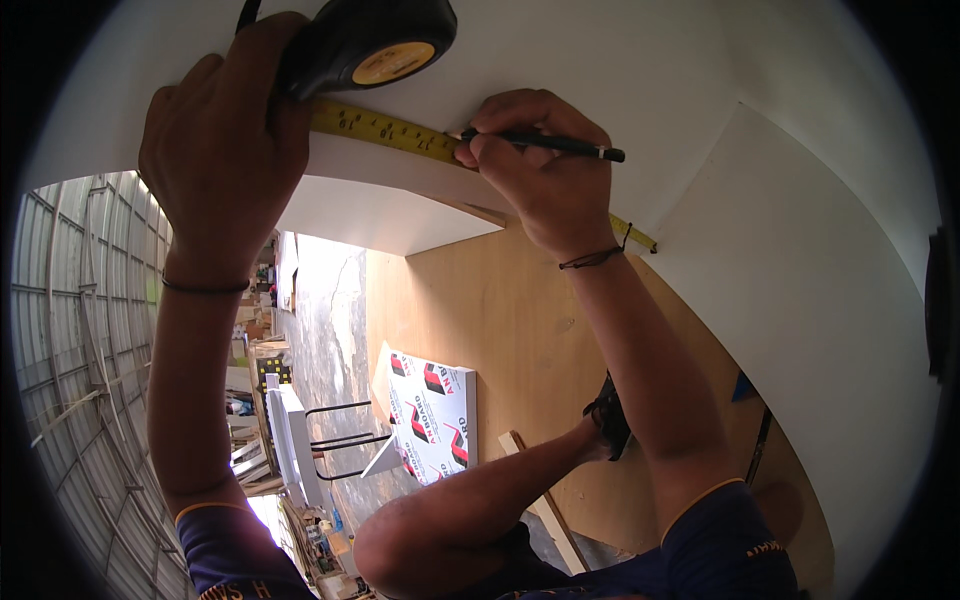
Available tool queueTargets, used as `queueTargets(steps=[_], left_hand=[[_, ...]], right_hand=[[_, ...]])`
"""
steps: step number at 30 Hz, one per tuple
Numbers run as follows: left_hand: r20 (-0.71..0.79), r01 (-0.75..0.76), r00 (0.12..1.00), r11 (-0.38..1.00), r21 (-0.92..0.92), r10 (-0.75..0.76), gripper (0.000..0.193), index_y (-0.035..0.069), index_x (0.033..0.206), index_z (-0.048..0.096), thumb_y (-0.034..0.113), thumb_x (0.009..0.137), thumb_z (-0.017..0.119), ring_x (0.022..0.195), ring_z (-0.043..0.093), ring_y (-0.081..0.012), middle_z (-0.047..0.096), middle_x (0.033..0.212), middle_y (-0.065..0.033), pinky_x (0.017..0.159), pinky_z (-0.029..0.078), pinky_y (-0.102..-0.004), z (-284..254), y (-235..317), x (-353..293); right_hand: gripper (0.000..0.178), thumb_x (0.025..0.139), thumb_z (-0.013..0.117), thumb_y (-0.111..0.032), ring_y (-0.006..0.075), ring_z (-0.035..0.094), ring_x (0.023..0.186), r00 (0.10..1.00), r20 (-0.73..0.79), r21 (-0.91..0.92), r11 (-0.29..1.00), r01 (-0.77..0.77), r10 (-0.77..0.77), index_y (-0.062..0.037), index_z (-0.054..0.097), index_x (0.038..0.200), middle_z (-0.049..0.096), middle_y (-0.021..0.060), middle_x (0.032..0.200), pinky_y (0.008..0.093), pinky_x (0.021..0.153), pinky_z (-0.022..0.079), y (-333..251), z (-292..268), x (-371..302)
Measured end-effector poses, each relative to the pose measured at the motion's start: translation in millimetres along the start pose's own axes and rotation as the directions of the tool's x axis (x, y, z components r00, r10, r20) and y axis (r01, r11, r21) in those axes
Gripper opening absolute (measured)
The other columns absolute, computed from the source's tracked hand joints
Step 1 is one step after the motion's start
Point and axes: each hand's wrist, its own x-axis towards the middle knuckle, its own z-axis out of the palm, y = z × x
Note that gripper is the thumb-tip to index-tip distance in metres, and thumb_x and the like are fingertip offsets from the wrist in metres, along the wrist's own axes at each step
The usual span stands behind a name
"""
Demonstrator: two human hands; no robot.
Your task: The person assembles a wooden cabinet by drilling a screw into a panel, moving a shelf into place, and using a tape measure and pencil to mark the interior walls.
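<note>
My left hand (225,150) is closed around a black tape measure (330,35) with a round yellow label, at the top of the view. From its case the yellow tape blade (385,132) runs right and slightly down across a white panel (610,60). My right hand (545,175) pinches a slim black pencil (570,145), its tip end close to the blade and its back end pointing right. Those fingers rest at the blade and cover part of it. Past my right wrist the blade's end (645,242) shows again near a panel edge.
Below my hands lies a wooden board (500,300), with my bent leg (480,480) and a dark sandal over it. A white printed board (430,410) and a timber strip (550,510) are nearby. White panels (800,270) curve along the right. Corrugated wall sheeting (80,330) stands left.
</note>
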Motion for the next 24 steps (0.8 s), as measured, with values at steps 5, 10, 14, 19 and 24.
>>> queueTargets(steps=[5, 10, 14, 19, 24], left_hand=[[-0.042, -0.013, 0.999, 1.000, -0.028, 0.012, 0.027, 0.020, 0.105, 0.063, 0.011, 0.079, 0.063, 0.059, 0.059, -0.0147, 0.060, 0.065, 0.0022, 0.060, 0.044, -0.0317, 1, 3, 3], [-0.010, 0.033, 0.999, 0.998, -0.050, -0.034, 0.029, 0.020, 0.106, 0.064, 0.011, 0.078, 0.062, 0.059, 0.059, -0.0145, 0.060, 0.066, 0.0013, 0.061, 0.044, -0.0312, -1, 4, 3], [0.056, 0.054, 0.997, 0.998, -0.041, -0.052, 0.034, 0.020, 0.108, 0.063, 0.010, 0.076, 0.063, 0.061, 0.060, -0.0167, 0.061, 0.070, -0.0004, 0.061, 0.044, -0.0310, -6, 5, 5], [0.141, 0.129, 0.983, 0.990, -0.051, -0.120, 0.037, 0.019, 0.112, 0.063, 0.009, 0.076, 0.063, 0.066, 0.062, -0.0222, 0.064, 0.076, -0.0026, 0.063, 0.046, -0.0334, -12, 11, 12], [0.095, 0.229, 0.972, 0.960, -0.161, -0.216, 0.035, 0.017, 0.117, 0.060, 0.011, 0.083, 0.060, 0.076, 0.066, -0.0296, 0.069, 0.083, -0.0092, 0.067, 0.051, -0.0393, 0, 10, 48]], right_hand=[[0.009, 0.080, 0.062, 0.009, 0.0178, 0.066, 0.082, 1.000, -0.011, -0.003, 1.000, -0.013, 0.013, 0.0054, 0.061, 0.089, 0.061, 0.0107, 0.095, 0.0323, 0.079, 0.061, -1, 0, 0], [0.009, 0.080, 0.062, 0.009, 0.0172, 0.067, 0.083, 0.999, -0.020, -0.006, 1.000, -0.027, 0.027, 0.0053, 0.061, 0.089, 0.061, 0.0106, 0.095, 0.0311, 0.079, 0.061, -3, 1, -1], [0.010, 0.086, 0.060, 0.005, 0.0162, 0.065, 0.078, 0.996, -0.064, -0.122, 0.991, -0.062, 0.055, 0.0040, 0.060, 0.095, 0.062, 0.0107, 0.096, 0.0309, 0.074, 0.059, -16, -6, -8], [0.018, 0.096, 0.053, -0.007, 0.0150, 0.062, 0.081, 0.976, -0.212, -0.176, 0.984, 0.004, -0.042, 0.0011, 0.059, 0.111, 0.061, 0.0077, 0.107, 0.0286, 0.069, 0.054, -39, -47, -47], [0.025, 0.100, 0.049, -0.014, 0.0144, 0.060, 0.090, 0.936, -0.351, -0.318, 0.940, -0.121, 0.001, -0.0007, 0.058, 0.119, 0.057, 0.0075, 0.121, 0.0270, 0.069, 0.052, -85, -96, -116]])
